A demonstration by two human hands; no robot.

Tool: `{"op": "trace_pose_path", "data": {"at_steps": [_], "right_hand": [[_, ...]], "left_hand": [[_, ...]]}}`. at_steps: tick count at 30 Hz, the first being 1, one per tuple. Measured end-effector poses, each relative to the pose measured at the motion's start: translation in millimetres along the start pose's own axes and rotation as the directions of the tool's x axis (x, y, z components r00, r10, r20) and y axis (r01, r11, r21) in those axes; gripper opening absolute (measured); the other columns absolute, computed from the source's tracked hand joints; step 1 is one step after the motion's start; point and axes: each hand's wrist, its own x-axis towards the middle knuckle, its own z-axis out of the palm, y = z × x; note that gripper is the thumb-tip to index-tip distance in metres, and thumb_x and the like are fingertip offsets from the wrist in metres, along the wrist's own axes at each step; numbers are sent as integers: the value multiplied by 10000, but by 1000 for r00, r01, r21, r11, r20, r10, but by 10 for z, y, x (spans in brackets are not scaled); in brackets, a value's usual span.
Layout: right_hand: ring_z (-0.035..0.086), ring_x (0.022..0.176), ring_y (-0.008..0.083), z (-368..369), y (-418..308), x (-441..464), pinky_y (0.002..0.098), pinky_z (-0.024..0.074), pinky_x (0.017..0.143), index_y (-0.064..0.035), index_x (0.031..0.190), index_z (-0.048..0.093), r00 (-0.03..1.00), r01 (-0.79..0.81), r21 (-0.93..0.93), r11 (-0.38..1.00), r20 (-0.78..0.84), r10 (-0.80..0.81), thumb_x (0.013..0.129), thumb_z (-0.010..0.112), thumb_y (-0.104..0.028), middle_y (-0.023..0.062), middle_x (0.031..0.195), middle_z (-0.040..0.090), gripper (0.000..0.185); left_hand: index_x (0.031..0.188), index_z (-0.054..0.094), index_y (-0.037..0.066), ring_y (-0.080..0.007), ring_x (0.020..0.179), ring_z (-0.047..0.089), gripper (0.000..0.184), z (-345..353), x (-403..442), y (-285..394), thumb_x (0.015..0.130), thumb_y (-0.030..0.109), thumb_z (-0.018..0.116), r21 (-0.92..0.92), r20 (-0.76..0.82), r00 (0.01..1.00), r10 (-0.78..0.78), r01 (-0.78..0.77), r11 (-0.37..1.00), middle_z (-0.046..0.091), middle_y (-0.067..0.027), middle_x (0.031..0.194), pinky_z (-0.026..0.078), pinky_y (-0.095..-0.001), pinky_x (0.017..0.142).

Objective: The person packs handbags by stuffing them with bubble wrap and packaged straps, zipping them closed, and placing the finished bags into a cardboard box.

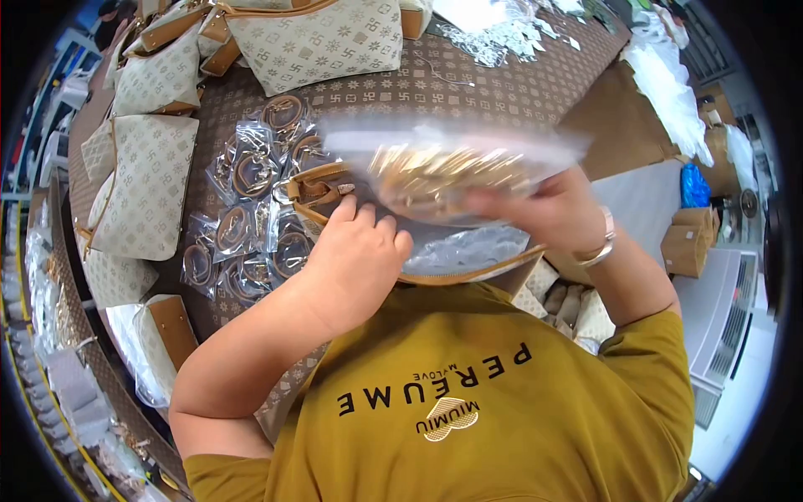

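My right hand (pixel 548 213) grips a clear plastic bag (pixel 452 171) with gold-coloured metal pieces, perhaps chain, inside; motion smears it. It is held above an unzipped handbag (pixel 477 274) that lies against my front. The handbag has a tan zip edge, and crumpled clear plastic (pixel 468 251) shows in its opening. My left hand (pixel 355 251) is closed at the handbag's left side, fingers curled over the edge beside a tan leather tab (pixel 318 191). Left of it lie several small clear packets (pixel 251 167) with coiled brown straps and metal clips.
Patterned cream handbags (pixel 314 46) stand at the back and along the left side (pixel 146 184) of the brown patterned table (pixel 519 100). Scattered silvery bits (pixel 498 42) lie at the back. Cardboard boxes (pixel 690 243) and white plastic (pixel 665 84) are at the right.
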Motion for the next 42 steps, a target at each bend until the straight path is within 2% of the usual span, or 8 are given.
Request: {"op": "trace_pose_path", "data": {"at_steps": [4,7,11,20,28,32,36,42], "right_hand": [[644,807,217,288,108,-31,341,508,691,-57,1088,578,955,-185,-353,917,156,253,786,563,-39,102,925,646,303],[635,789,272,355,-19,108,362,500,709,-76,1023,607,770,-91,-904,417,201,605,763,590,-142,132,868,646,268],[617,767,319,630,359,426,412,490,694,-59,916,640,726,-1,-941,337,231,648,749,591,-214,147,820,640,233],[604,805,333,483,213,358,416,477,721,-35,904,635,837,20,-867,498,287,466,760,575,-166,151,831,636,204],[593,774,337,519,309,336,410,470,699,-18,868,628,863,20,-884,467,252,438,811,559,-194,161,807,625,198],[583,728,345,545,170,291,404,465,668,-17,997,599,930,4,-601,799,296,218,836,564,-289,164,762,612,318],[581,787,329,611,156,233,422,450,690,-18,1174,499,902,12,-699,716,316,294,842,554,-391,147,767,615,503],[547,931,316,610,325,263,457,410,787,-30,1308,353,950,217,-853,475,297,98,837,522,-460,117,859,620,659]], "left_hand": [[826,572,73,-219,867,579,104,-101,-142,-30,747,134,544,-83,-52,999,10,-14,996,609,-71,838,395,-335,823],[927,571,76,-220,934,555,279,-278,-203,-43,716,228,670,-82,233,970,-64,85,993,595,-74,932,390,-313,855],[822,571,82,-201,839,588,89,-135,-218,-115,761,148,566,1,82,996,39,-39,999,609,-45,798,407,-301,772],[889,615,80,-227,972,538,197,-151,-255,-255,737,203,636,-267,-439,898,37,-170,949,585,-82,984,408,-334,832],[852,652,53,-248,1115,459,141,-288,26,-451,770,159,608,277,-293,950,-107,192,941,575,-72,1050,409,-353,854],[894,658,36,-240,1099,485,166,-559,187,-419,785,144,593,266,252,936,-247,179,947,592,-64,998,412,-341,851],[911,635,29,-211,999,539,155,-366,49,-639,827,140,566,-240,35,977,-210,212,947,596,-64,945,414,-310,839],[983,507,21,-141,898,543,120,5,-212,-643,919,104,448,-938,-306,849,-431,-191,291,585,-74,962,413,-266,829]]}}
